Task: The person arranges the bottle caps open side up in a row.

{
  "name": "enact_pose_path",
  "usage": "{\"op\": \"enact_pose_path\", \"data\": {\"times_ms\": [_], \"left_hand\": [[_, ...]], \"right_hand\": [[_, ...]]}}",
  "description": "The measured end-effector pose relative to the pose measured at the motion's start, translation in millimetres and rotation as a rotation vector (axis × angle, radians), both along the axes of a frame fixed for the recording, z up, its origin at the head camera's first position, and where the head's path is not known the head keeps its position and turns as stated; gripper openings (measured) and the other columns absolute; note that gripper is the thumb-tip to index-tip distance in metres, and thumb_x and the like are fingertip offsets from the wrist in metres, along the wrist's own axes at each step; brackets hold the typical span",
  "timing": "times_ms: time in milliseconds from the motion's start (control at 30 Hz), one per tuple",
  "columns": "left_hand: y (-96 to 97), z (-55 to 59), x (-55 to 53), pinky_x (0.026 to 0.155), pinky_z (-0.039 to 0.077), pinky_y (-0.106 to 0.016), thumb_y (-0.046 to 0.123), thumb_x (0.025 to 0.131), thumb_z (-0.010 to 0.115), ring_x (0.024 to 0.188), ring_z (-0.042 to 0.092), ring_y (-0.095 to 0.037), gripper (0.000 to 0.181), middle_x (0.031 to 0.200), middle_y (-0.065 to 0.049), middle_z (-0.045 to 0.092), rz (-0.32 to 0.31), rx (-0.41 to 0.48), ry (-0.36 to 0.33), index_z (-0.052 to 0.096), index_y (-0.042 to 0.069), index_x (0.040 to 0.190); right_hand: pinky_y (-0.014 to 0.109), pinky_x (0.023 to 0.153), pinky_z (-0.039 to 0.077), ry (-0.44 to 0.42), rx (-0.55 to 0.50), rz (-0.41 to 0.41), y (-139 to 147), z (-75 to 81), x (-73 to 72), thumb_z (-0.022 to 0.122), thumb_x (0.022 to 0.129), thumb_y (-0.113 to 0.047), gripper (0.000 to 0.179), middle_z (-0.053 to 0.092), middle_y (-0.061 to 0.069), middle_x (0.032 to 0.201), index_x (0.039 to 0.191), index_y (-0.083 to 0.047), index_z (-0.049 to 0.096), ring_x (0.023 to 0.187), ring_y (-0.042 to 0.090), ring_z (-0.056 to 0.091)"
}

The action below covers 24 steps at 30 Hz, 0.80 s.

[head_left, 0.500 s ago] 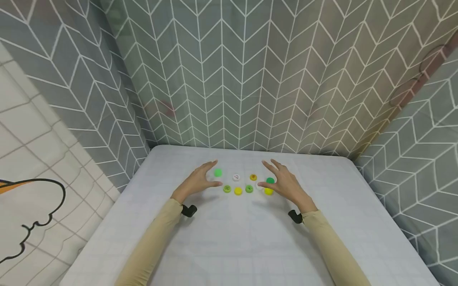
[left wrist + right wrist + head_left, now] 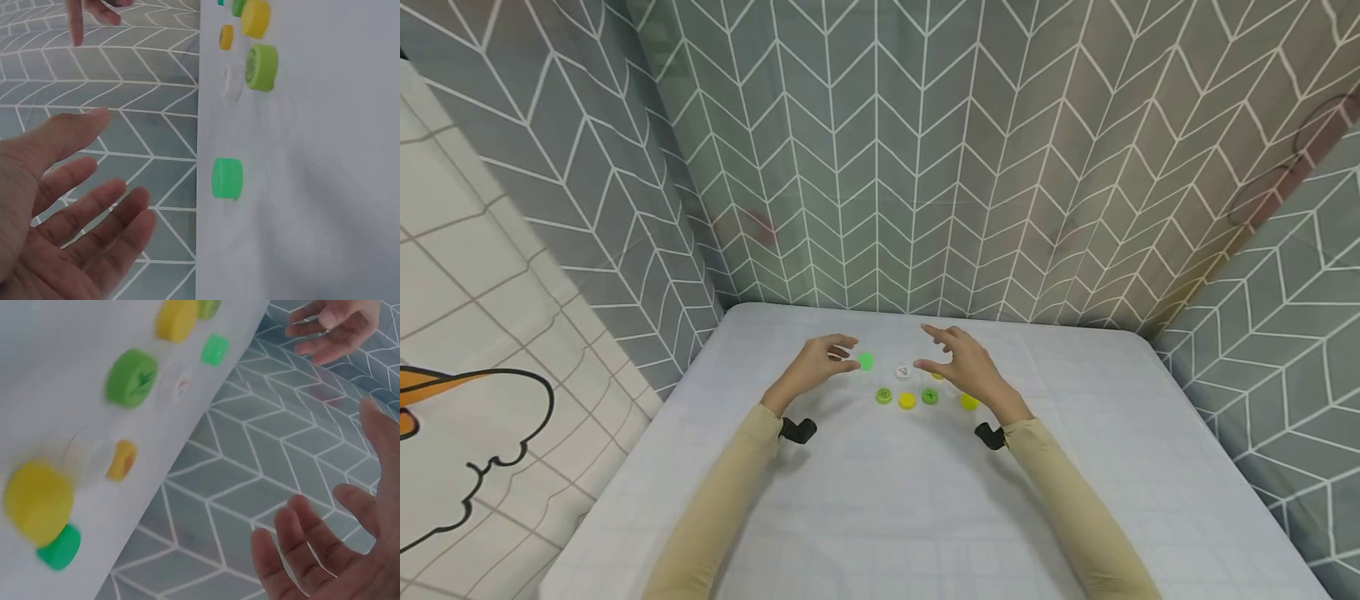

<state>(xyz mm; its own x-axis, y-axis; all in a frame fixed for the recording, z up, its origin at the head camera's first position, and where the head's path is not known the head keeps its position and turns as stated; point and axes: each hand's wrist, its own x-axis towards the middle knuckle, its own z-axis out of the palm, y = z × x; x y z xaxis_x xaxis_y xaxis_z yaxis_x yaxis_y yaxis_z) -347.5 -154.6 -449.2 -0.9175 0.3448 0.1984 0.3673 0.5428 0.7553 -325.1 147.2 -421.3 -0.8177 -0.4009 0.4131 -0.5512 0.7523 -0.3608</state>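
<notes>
White table (image 2: 880, 508), wide nearside; round multicoloured plastic caps (image 2: 907, 401) near far edge, markings illegible; left hand (image 2: 814, 367), right hand (image 2: 973, 368) released.

A white table (image 2: 880, 517) with rounded far corners; behind the table, a grey-green back curtain (image 2: 895, 167) patterned with white zigzags and upright lines, with a faint reddish patch (image 2: 762, 227) behind the table's left half; matching left curtain (image 2: 595, 167) and right curtain (image 2: 1277, 358) on either side of the table; also left of the table, a white panel (image 2: 508, 287) with grey grid lines, bearing a black-outlined cartoon drawing (image 2: 475, 433) with orange parts.
</notes>
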Motion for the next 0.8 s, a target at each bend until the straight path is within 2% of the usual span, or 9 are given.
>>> {"op": "enact_pose_path", "data": {"times_ms": [133,300,533,667,800], "left_hand": [[0.3,0.1,-6.4,0.076,0.05,-0.033,0.03,0.079,0.071,0.094,0.06,-0.015,0.038,0.112,-0.002,0.061,0.003,0.041,0.003,0.06,0.022,0.115],[-0.6,-2.2,-15.0,0.076,0.05,-0.035,0.027,0.08,0.07,0.092,0.061,-0.016,0.037,0.106,-0.002,0.064,0.028,0.073,-0.005,0.062,0.015,0.114],[0.1,-18.1,-28.3,0.072,0.049,-0.033,0.021,0.079,0.071,0.084,0.062,-0.016,0.034,0.096,-0.002,0.066,0.078,0.098,-0.079,0.064,0.01,0.111],[1.8,-25.8,-33.2,0.071,0.049,-0.032,0.018,0.079,0.071,0.083,0.061,-0.017,0.038,0.094,-0.004,0.067,0.084,0.075,-0.091,0.063,0.004,0.113],[3.1,-31.0,-37.4,0.071,0.048,-0.032,0.017,0.078,0.072,0.084,0.061,-0.019,0.038,0.093,-0.006,0.066,0.094,0.061,-0.104,0.063,0.003,0.112]], "right_hand": [[0.03,0.066,0.044,-0.025,-0.007,0.013,-16,-1.1,-9.6,0.065,0.076,-0.052,0.065,0.055,-0.003,0.096,0.133,-0.027,0.046,0.085,0.018,0.055],[0.03,0.064,0.043,-0.082,-0.012,0.006,-36,-6.4,-22.4,0.068,0.077,-0.046,0.059,0.06,0.0,0.095,0.129,-0.024,0.052,0.084,0.018,0.054],[0.031,0.069,0.043,-0.205,0.009,-0.013,-64,-20.4,-38.7,0.069,0.078,-0.04,0.053,0.064,0.003,0.097,0.122,-0.016,0.058,0.079,0.015,0.052],[0.031,0.072,0.044,-0.263,0.027,-0.011,-76,-26.1,-43.8,0.07,0.078,-0.038,0.052,0.064,0.005,0.098,0.122,-0.013,0.058,0.079,0.016,0.053],[0.037,0.076,0.045,-0.333,0.021,0.014,-85,-29.2,-47.1,0.07,0.079,-0.033,0.053,0.063,0.011,0.103,0.123,-0.008,0.056,0.085,0.021,0.056]]}}
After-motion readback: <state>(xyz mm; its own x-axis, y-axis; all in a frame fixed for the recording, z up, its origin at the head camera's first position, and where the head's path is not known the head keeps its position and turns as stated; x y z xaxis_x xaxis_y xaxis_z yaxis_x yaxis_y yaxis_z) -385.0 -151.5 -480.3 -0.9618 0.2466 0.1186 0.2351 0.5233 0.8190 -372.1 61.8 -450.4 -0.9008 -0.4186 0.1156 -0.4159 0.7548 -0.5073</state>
